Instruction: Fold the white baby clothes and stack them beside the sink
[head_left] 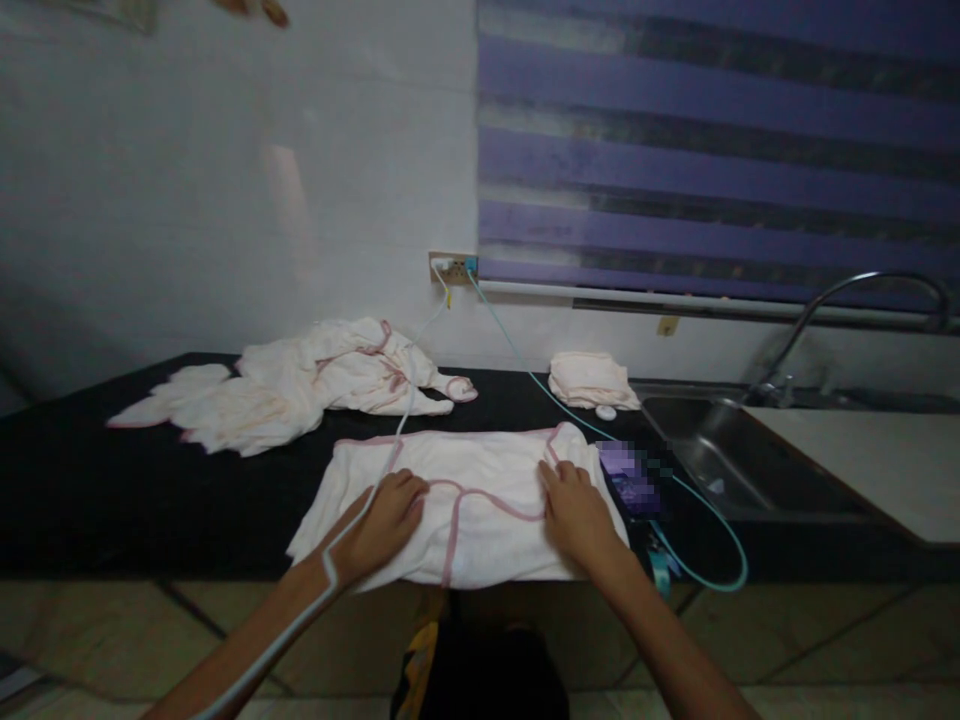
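Observation:
A white garment with pink trim (487, 545) lies folded across the front of the black counter, its lower edge reaching the counter's front edge. At its left part, my left hand (386, 520) has its fingers curled together on the cloth beside the curved pink trim. My right hand (576, 508) rests on the right part, fingers stretched out and somewhat apart on the fabric. The undersides of both hands and the thumbs are mostly hidden. A white cable (330, 565) runs over the garment and along my left forearm.
A crumpled heap of white clothes with pink trim (300, 385) lies back left. A folded cloth stack (589, 378) sits behind, near a small white round object (606, 412). A phone (630, 478) with a teal cable (731, 535) lies right, before the metal sink (720, 440).

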